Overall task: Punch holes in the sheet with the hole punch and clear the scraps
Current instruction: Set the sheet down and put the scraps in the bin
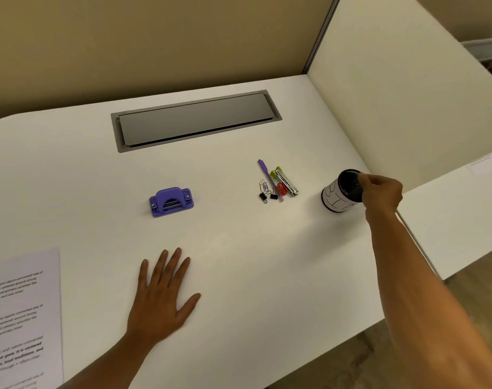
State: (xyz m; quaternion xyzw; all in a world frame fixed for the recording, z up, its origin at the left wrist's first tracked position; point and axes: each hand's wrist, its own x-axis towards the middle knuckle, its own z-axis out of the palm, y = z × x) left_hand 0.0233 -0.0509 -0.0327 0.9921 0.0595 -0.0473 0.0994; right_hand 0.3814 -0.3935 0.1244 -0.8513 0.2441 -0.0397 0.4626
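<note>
Right hand (pixel 381 193) pinching the rim of the tilted black paper-labelled cup (pixel 341 190), left hand (pixel 162 293) flat and released on the white counter (pixel 239 248); set the cup upright beside the purple plastic hole punch (pixel 170 201), printed sheet (pixel 23 318) lying unpunched at far left.

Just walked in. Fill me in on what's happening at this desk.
A person is working at a white desk. The right hand grips the rim of a black cup with a paper label, tilting it. The left hand lies flat on the desk. The purple hole punch sits untouched, the printed sheet lies at the left edge, and small stationery is clustered nearby.
</note>
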